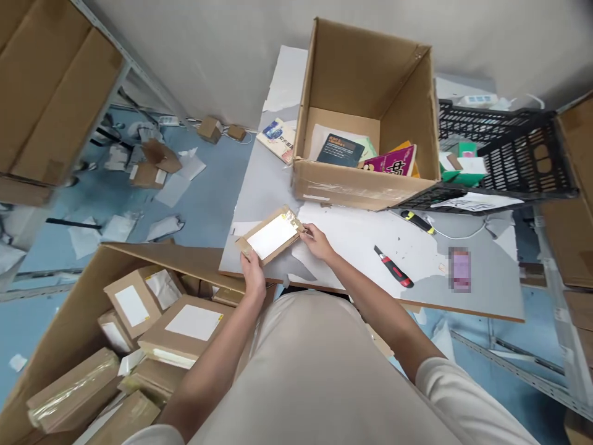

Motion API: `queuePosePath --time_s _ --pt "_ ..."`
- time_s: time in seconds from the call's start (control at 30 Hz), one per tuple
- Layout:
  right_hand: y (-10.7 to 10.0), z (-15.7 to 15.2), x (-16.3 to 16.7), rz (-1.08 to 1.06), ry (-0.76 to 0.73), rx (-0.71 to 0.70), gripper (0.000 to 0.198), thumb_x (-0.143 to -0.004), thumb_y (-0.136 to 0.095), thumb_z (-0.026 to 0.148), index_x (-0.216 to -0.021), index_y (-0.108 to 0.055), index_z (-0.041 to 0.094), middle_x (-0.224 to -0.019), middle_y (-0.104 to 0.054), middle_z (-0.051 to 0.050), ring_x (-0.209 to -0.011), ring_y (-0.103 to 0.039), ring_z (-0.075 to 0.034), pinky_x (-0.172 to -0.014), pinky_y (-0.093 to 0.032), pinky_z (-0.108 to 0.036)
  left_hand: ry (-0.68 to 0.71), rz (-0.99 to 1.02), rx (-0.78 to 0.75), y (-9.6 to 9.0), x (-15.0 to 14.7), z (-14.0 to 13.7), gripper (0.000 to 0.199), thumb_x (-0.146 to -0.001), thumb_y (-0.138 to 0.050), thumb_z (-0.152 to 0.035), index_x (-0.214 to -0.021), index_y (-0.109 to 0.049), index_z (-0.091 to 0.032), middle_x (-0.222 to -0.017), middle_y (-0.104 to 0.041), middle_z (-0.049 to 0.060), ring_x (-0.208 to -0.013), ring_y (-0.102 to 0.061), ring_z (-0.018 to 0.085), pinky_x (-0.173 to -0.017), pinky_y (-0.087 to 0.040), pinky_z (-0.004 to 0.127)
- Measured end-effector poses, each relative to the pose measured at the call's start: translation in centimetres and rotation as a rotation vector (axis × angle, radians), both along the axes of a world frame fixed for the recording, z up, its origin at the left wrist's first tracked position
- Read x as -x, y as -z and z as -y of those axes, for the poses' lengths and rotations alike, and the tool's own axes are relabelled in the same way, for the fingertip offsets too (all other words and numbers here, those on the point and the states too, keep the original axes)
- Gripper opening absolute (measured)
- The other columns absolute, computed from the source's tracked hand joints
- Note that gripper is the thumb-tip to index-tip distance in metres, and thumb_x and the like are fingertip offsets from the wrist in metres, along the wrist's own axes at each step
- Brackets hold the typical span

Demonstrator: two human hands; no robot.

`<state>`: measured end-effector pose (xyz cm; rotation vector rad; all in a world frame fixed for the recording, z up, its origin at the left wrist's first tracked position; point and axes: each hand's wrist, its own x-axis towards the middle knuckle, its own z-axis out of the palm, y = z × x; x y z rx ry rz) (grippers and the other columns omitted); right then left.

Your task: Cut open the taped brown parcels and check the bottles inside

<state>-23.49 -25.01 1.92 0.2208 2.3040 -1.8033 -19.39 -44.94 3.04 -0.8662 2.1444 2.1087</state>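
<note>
Between my two hands is a small flat cardboard parcel (271, 236) with a white label and clear tape at its right end. My left hand (252, 272) grips its lower left corner, fingers closed on the edge. At the right end, my right hand (317, 242) pinches the taped side. The parcel is held tilted over the table's front left part. Behind it stands an open cardboard box (365, 185) with several books inside, among them a dark book (340, 151) and a purple book (391, 162). Another book (277, 139) lies left of the box.
A red and black utility knife (393, 267) and a yellow and black cutter (417, 221) lie on the white table (343, 247). A black plastic crate (509, 148) stands right of the box. Below left, a large carton (78, 309) holds several labelled parcels. Paper scraps litter the blue floor.
</note>
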Motion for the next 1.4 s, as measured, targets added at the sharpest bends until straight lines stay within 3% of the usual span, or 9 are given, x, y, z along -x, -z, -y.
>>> queuePosePath --time_s 0.2,0.37,0.47,0.6,0.83,0.93,1.03,1.17,1.4 --pt "-2.1 -8.5 -9.5 0.016 0.228 0.054 0.041 -0.081 -0.057 0.045 -0.114 -0.052 0.022 -0.128 -0.057 -0.011 -0.12 -0.053 -0.022 -0.097 -0.047 -0.041 0.334 0.018 0.071 -1.6 1.0 -6.4 0.058 -0.09 -0.042 -0.057 -0.134 -0.043 -0.019 -0.141 -0.047 0.009 -0.132 -0.042 0.021 -0.11 -0.032 0.031" --pt "-1.6 -12.3 -15.9 0.061 0.406 0.017 0.046 -0.079 -0.058 0.051 -0.116 -0.05 0.024 -0.13 -0.055 -0.012 -0.125 -0.05 -0.024 -0.103 -0.043 -0.046 0.631 0.081 -0.04 0.4 1.1 -10.4 0.06 -0.09 -0.038 -0.059 -0.134 -0.047 -0.019 -0.143 -0.045 0.009 -0.135 -0.039 0.022 -0.111 -0.033 0.036" --pt "-0.3 -12.9 -17.8 0.12 0.453 0.028 0.049 -0.077 -0.061 0.052 -0.115 -0.049 0.024 -0.13 -0.055 -0.012 -0.126 -0.049 -0.025 -0.104 -0.042 -0.047 0.721 0.11 -0.069 1.7 0.6 -11.3 0.061 -0.089 -0.043 -0.057 -0.137 -0.044 -0.019 -0.147 -0.04 0.01 -0.138 -0.034 0.024 -0.113 -0.029 0.039" --pt "1.3 -13.3 -18.4 0.144 0.473 0.046 0.047 -0.074 -0.065 0.046 -0.111 -0.047 0.025 -0.13 -0.053 -0.012 -0.125 -0.05 -0.025 -0.103 -0.042 -0.048 0.778 0.101 -0.039 2.6 0.1 -11.2 0.066 -0.084 -0.058 -0.048 -0.141 -0.039 -0.021 -0.15 -0.035 0.009 -0.14 -0.03 0.025 -0.116 -0.024 0.039" --pt "3.1 -14.8 -17.5 0.168 0.37 -0.066 0.069 -0.066 -0.071 0.034 -0.127 -0.04 0.025 -0.139 -0.045 -0.013 -0.124 -0.049 -0.026 -0.101 -0.043 -0.049 0.87 0.029 0.045 4.5 -0.3 -9.7 0.112 -0.05 -0.086 -0.033 -0.146 -0.029 -0.018 -0.15 -0.034 0.014 -0.138 -0.032 0.03 -0.112 -0.031 0.041" --pt "4.0 -15.1 -17.0 0.224 0.311 -0.102 0.073 -0.066 -0.069 0.03 -0.131 -0.036 0.025 -0.139 -0.046 -0.012 -0.126 -0.048 -0.026 -0.102 -0.042 -0.05 0.9 0.058 0.114 5.7 -0.2 -9.4 0.095 -0.054 -0.083 -0.032 -0.138 -0.043 -0.018 -0.137 -0.051 0.013 -0.129 -0.045 0.029 -0.108 -0.036 0.043" --pt "4.3 -15.3 -16.4 0.235 0.312 -0.106 0.062 -0.072 -0.062 0.032 -0.129 -0.039 0.022 -0.132 -0.054 -0.012 -0.118 -0.054 -0.024 -0.099 -0.044 -0.047 0.92 0.079 0.111 6.2 -0.1 -9.4 0.068 -0.065 -0.074 -0.036 -0.128 -0.054 -0.019 -0.12 -0.063 0.009 -0.113 -0.058 0.025 -0.103 -0.04 0.043" --pt "3.2 -16.0 -15.8 0.18 0.305 -0.17 0.047 -0.082 -0.051 0.039 -0.124 -0.046 0.02 -0.119 -0.062 -0.011 -0.103 -0.061 -0.023 -0.09 -0.048 -0.042 0.884 0.018 0.16 5.5 -0.2 -9.4 0.052 -0.07 -0.068 -0.043 -0.115 -0.063 -0.017 -0.11 -0.066 0.009 -0.099 -0.062 0.023 -0.096 -0.046 0.038" --pt "2.0 -16.3 -14.7 0.212 0.241 -0.434 0.048 -0.089 -0.032 0.053 -0.105 -0.059 0.017 -0.102 -0.067 -0.013 -0.095 -0.06 -0.027 -0.085 -0.046 -0.04 0.85 0.011 0.537 4.1 0.0 -10.8 0.049 -0.085 -0.044 -0.054 -0.09 -0.072 -0.014 -0.082 -0.067 0.01 -0.078 -0.061 0.022 -0.078 -0.048 0.035"
